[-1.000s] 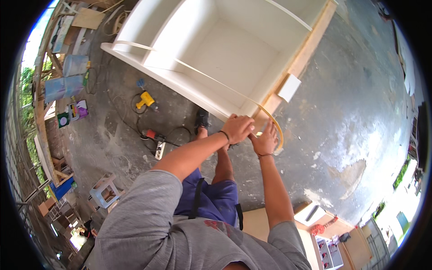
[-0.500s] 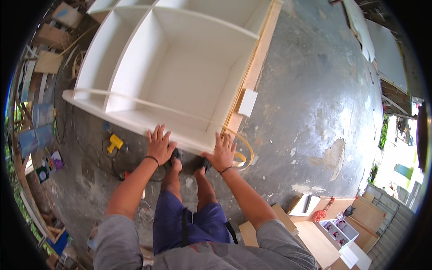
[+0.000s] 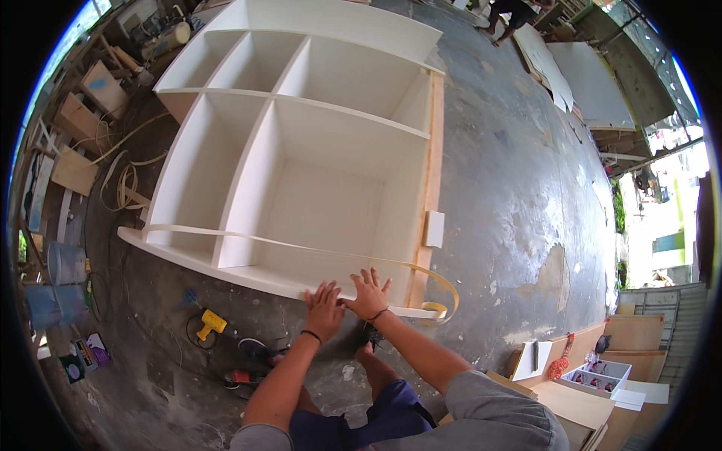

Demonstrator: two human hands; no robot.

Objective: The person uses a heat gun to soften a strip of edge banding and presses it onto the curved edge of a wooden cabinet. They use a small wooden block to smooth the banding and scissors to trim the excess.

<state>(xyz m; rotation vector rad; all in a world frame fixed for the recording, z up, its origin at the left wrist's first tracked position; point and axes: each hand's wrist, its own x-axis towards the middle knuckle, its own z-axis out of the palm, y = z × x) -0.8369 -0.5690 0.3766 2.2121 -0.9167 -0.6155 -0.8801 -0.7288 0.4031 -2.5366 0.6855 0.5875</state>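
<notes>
A large white cabinet [image 3: 327, 180] with several compartments lies with its open side up. Along its near edge runs a white panel [image 3: 203, 264]. Both hands rest on that edge, close together. My left hand [image 3: 324, 310] has its fingers stretched forward over the edge. Just right of it, my right hand [image 3: 368, 295] lies with fingers spread, its thumb close to my left hand. A long thin pale strip [image 3: 278, 242] spans the compartments loosely and curls into a loop past the right corner. Whatever is under my palms is hidden.
Left of my feet lie a yellow pistol-shaped tool [image 3: 211, 325] and a red-and-black tool [image 3: 244, 377] with cords. Blue buckets [image 3: 66, 263] stand at the left. Boards and a white divided box [image 3: 598, 377] sit at the lower right. Another person [image 3: 511, 15] is at the far right.
My left hand has slid right along the edge, next to my right hand. My right hand has moved left, away from the corner. The view has shifted, showing more of the cabinet.
</notes>
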